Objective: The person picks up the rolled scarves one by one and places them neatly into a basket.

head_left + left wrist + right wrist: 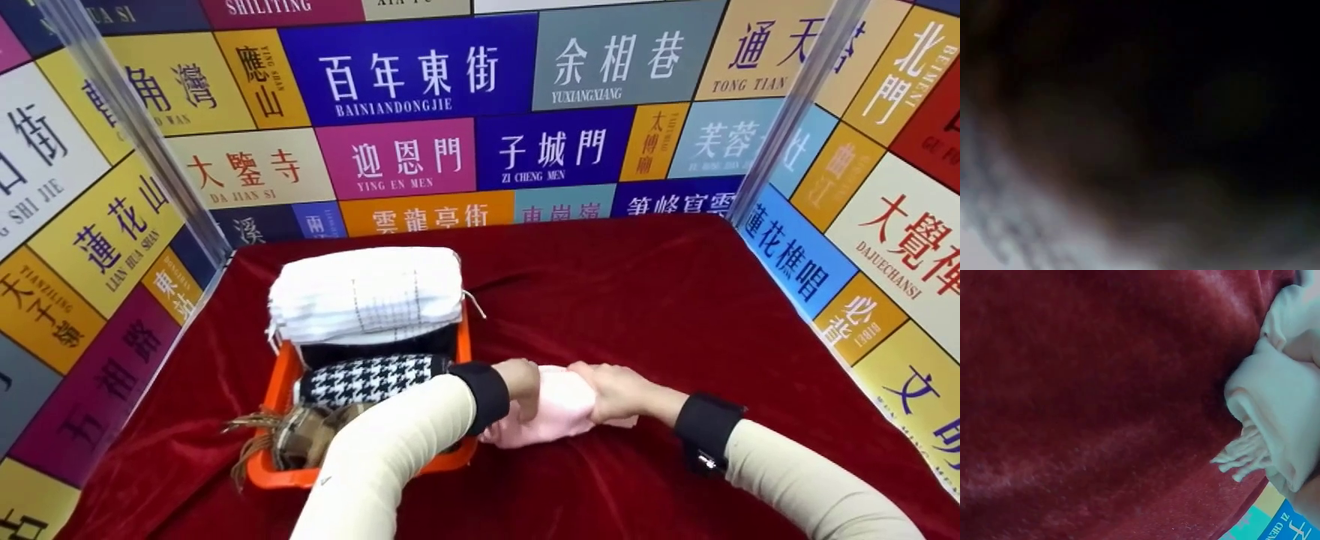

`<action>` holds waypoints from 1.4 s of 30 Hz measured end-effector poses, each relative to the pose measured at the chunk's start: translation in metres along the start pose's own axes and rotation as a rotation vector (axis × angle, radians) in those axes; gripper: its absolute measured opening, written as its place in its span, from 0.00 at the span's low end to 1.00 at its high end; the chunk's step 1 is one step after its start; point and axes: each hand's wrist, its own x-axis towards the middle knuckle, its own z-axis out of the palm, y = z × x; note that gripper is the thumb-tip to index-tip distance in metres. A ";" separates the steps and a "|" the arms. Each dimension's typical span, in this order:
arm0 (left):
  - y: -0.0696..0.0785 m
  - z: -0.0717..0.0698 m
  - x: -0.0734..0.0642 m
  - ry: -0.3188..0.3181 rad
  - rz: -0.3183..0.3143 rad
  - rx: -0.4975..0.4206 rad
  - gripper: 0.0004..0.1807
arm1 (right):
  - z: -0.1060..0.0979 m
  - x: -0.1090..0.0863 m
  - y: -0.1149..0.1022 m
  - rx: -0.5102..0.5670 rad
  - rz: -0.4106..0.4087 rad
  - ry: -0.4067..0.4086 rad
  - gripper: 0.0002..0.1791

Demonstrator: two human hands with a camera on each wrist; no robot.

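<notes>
A folded pale pink scarf (562, 405) lies over the red cloth, just right of the orange basket. The left hand (519, 381) grips its left end with fingers bent down over it. At the other end, the right hand (616, 391) holds the scarf with the thumb side up; its far fingers are hidden. In the right wrist view the scarf (1278, 405) shows a folded edge and a knotted fringe (1244, 453). The left wrist view is too dark and blurred to read.
The orange basket (466, 341) holds a white folded fringed cloth (367, 292), a black-and-white houndstooth roll (367, 379) and a brown plaid fringed scarf (300, 439). Red velvet (600, 300) covers the table. Printed sign panels (405, 75) stand around it.
</notes>
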 end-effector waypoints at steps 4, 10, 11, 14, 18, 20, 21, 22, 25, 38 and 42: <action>-0.004 0.004 0.003 0.071 0.030 -0.028 0.18 | -0.003 -0.001 -0.005 -0.013 0.036 0.015 0.27; -0.012 -0.002 -0.005 0.082 0.078 -0.073 0.13 | -0.016 -0.003 -0.013 -0.041 0.034 0.033 0.28; -0.013 -0.005 -0.007 0.080 0.086 -0.073 0.14 | -0.019 -0.003 -0.014 -0.046 0.032 0.037 0.28; -0.017 -0.013 -0.014 0.071 0.111 -0.068 0.12 | -0.032 -0.003 -0.020 -0.065 0.013 0.045 0.28; -0.025 -0.022 -0.022 0.087 0.137 -0.058 0.11 | -0.049 -0.003 -0.029 -0.077 -0.004 0.052 0.28; -0.029 -0.027 -0.028 0.102 0.151 -0.063 0.12 | -0.057 -0.004 -0.034 -0.084 -0.002 0.056 0.28; -0.032 -0.030 -0.031 0.113 0.156 -0.066 0.13 | -0.061 -0.005 -0.037 -0.088 -0.002 0.059 0.29; -0.034 -0.032 -0.034 0.123 0.162 -0.075 0.14 | -0.065 -0.005 -0.039 -0.091 -0.002 0.061 0.29; -0.042 -0.039 -0.042 0.161 0.187 -0.112 0.16 | -0.080 -0.006 -0.047 -0.109 0.004 0.069 0.30; -0.097 -0.074 -0.085 0.353 0.240 -0.371 0.17 | -0.150 0.011 -0.089 -0.162 -0.005 0.122 0.31; -0.125 -0.076 -0.107 0.328 0.241 -0.444 0.22 | -0.155 0.028 -0.110 -0.144 -0.017 0.148 0.32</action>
